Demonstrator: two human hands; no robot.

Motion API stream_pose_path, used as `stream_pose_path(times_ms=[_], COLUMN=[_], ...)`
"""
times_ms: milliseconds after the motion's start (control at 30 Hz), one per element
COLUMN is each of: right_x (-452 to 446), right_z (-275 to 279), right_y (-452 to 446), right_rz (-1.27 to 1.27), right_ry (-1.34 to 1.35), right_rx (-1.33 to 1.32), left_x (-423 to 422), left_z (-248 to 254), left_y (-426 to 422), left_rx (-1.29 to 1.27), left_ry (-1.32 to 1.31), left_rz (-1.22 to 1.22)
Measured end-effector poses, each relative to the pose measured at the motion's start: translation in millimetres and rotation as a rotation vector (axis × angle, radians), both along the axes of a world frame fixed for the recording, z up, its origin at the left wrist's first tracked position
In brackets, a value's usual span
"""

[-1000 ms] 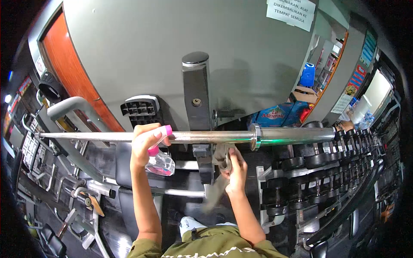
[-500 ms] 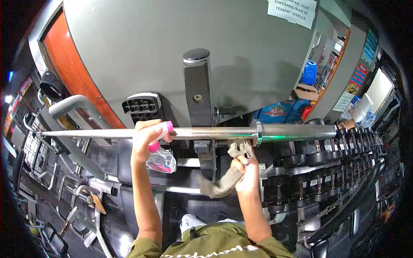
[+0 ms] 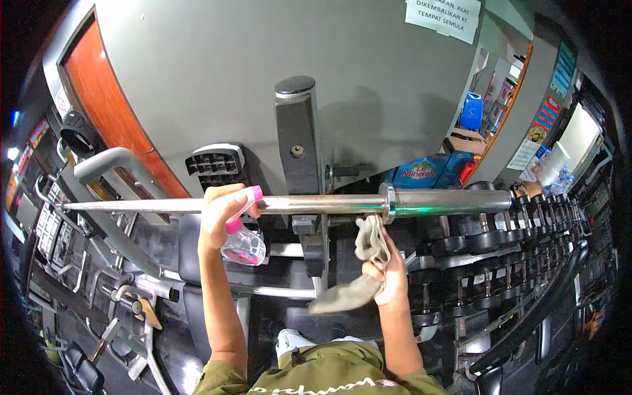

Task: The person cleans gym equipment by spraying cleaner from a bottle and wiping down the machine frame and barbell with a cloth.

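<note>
A long metal barbell lies level across the view, its thick sleeve to the right and no plates on it. My left hand is closed round the neck of a clear spray bottle with a pink trigger head, close against the bar's shaft. My right hand grips a crumpled beige cloth just below the bar's collar. The upper folds of the cloth meet the underside of the bar, and its loose end hangs out to the left.
A dark rack upright stands behind the bar before a grey wall. A padded bench lies left of centre. Several black dumbbells fill a rack at right. Blue cartons sit behind it, and gym machines stand at left.
My right hand has shifted slightly right and down with the cloth, whose upper part now stretches up to the bar. My left hand and the bottle stay almost in place.
</note>
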State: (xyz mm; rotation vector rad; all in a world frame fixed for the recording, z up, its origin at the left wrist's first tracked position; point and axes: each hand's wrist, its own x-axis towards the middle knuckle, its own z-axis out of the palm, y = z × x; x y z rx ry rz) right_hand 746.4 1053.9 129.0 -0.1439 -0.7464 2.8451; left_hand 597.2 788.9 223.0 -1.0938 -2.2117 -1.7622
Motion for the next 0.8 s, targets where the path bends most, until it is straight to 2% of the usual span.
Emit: stream_pose_path(times_ms=[67, 133, 167, 200, 267, 333, 400, 433, 533, 600, 667, 700, 733, 800], right_x=[19, 33, 35, 37, 51, 59, 68, 67, 79, 81, 86, 88, 89, 89], right_z=[10, 20, 10, 1, 34, 32, 38, 30, 34, 28, 17, 15, 15, 20], right_y=[10, 17, 29, 40, 50, 72, 85, 90, 91, 96, 101, 103, 102, 94], right_rz=[0.042, -0.110, -0.191, -0.242, -0.275, -0.363, -0.429, -0.558, -0.573, -0.553, -0.439, -0.424, -0.428, -0.564], right_ry=[-0.057, -0.244, -0.170, -0.058, -0.045, -0.073, -0.144, -0.199, -0.312, -0.281, -0.047, -0.036, -0.038, -0.262], right_rx=[0.243, 0.499, 0.650, 0.678, 0.733, 0.826, 0.921, 0.970, 0.816, 0.746, 0.631, 0.614, 0.609, 0.877], left_x=[3, 15, 27, 40, 69, 71, 86, 90, 99, 100, 95, 94, 93, 89], left_z=[4, 17, 24, 28, 41, 32, 34, 35, 39, 34, 21, 23, 21, 16], left_y=[3, 8, 14, 22, 50, 70, 96, 104, 135, 151, 165, 168, 170, 173], left_rx=[-0.033, -0.193, -0.229, -0.264, -0.191, -0.190, -0.151, -0.179, -0.239, -0.263, -0.175, -0.230, -0.234, -0.276], left_ry=[-0.041, -0.098, -0.061, -0.025, -0.025, 0.225, 0.123, 0.091, 0.172, 0.167, 0.199, 0.240, 0.241, 0.233], left_rz=[0.013, 0.068, 0.088, 0.107, 0.112, 0.072, 0.080, 0.039, 0.030, 0.036, 0.051, 0.072, 0.066, 0.111])
